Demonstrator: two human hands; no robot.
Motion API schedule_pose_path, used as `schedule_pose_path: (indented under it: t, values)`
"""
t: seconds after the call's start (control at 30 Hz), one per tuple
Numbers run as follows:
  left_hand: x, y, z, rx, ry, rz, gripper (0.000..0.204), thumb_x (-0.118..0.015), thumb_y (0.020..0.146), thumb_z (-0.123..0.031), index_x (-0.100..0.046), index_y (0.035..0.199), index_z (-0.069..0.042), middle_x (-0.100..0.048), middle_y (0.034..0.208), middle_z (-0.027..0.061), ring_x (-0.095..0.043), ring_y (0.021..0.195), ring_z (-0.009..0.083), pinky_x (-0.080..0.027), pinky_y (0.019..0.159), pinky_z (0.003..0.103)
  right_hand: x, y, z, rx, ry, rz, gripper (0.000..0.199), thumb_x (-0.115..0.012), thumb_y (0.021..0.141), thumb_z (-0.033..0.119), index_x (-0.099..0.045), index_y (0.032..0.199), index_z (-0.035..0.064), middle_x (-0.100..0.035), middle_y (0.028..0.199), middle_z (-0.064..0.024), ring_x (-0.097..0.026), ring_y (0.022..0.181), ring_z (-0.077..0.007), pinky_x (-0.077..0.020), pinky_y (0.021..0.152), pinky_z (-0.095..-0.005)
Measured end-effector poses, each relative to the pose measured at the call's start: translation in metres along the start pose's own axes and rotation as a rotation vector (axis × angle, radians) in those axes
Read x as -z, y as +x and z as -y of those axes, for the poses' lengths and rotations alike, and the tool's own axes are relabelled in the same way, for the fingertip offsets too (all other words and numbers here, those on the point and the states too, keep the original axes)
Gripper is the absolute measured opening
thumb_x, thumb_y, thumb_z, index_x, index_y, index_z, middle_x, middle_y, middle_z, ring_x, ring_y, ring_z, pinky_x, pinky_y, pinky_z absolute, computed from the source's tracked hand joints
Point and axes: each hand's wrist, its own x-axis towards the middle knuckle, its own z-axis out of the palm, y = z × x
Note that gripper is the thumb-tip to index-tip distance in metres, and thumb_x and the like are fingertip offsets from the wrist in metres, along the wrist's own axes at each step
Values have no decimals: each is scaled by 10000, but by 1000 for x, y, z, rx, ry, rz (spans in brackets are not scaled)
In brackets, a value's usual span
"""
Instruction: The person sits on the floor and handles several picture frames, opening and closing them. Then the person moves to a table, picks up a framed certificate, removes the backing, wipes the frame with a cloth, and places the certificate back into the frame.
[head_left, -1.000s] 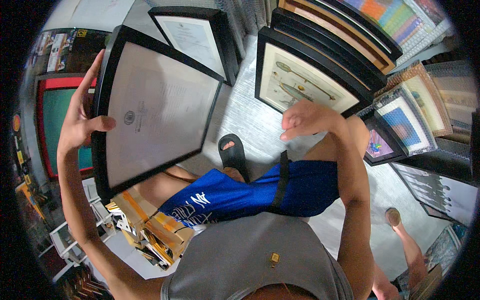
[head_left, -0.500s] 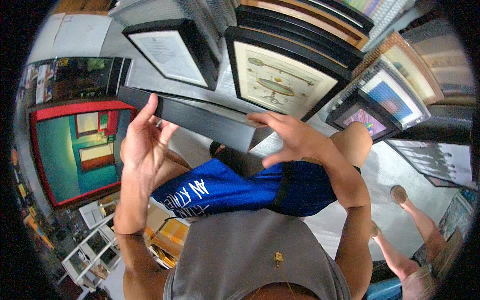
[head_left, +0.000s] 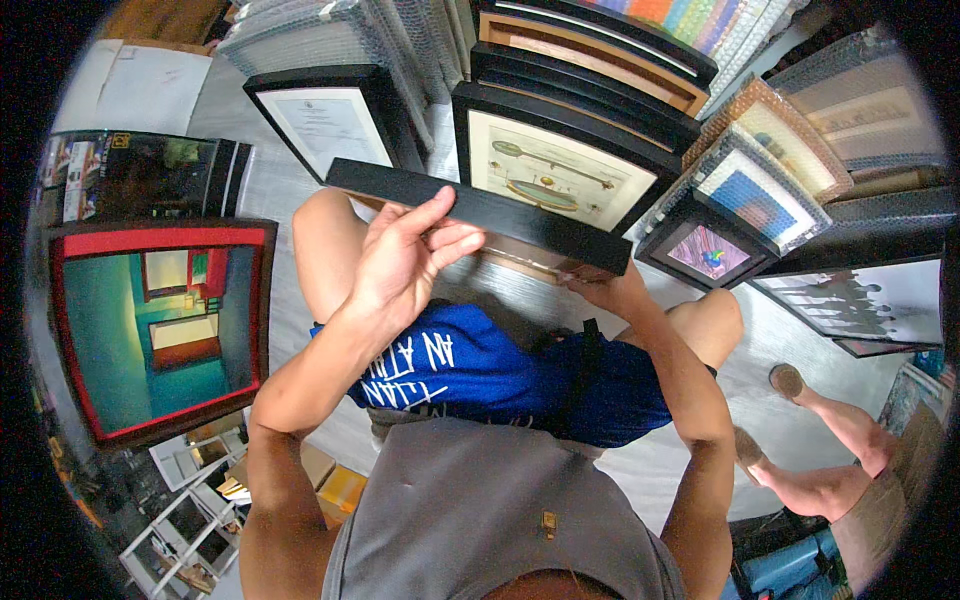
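Observation:
A black picture frame [head_left: 520, 222] is held up in front of me above my lap, seen almost edge-on and sloping down to the right. My left hand [head_left: 400, 250] grips its near long side around the middle, with the thumb on the black edge and the fingers bent beneath. At the right end, my right hand [head_left: 612, 288] is closed on the lower corner. Part of that hand is hidden by the frame. The face of the frame does not show clearly. Just beyond it stands a black-framed print [head_left: 560, 165] of antique-looking objects.
A framed certificate [head_left: 325, 125] leans at the far left. Several bubble-wrapped pictures [head_left: 765, 205] stand at the far right. To my left is a red-edged painting [head_left: 165, 325]. Behind it, a white rack [head_left: 185, 535] stands near boxes. Another person's legs [head_left: 835, 430] extend in at the right.
The black frame has shifted right and turned so its other side faces me. My left hand has moved right with it. My right hand has gone from spread around its end to gripping the corner.

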Motion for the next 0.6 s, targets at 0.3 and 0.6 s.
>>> schedule_pose_path:
  t: [0.3, 0.6]
  values:
    - [-51, 56, 18, -63, 57, 82, 258, -567, 881, -222, -509, 811, 20, -608, 858, 201, -648, 778, 238, -560, 713, 314, 43, -1, 2, 52, -397, -346, 275, -762, 646, 142, -644, 843, -10, -661, 783, -153, -653, 737, -290, -517, 650, -345]
    - [-79, 103, 18, -110, 119, 138, 274, -536, 897, -214, -511, 902, 59, -593, 896, 193, -643, 810, 233, -562, 716, 307, 57, 10, 0, -271, -569, -511, 439, -735, 685, 328, -616, 810, -76, -614, 736, -276, -621, 713, -411, -514, 650, -454]
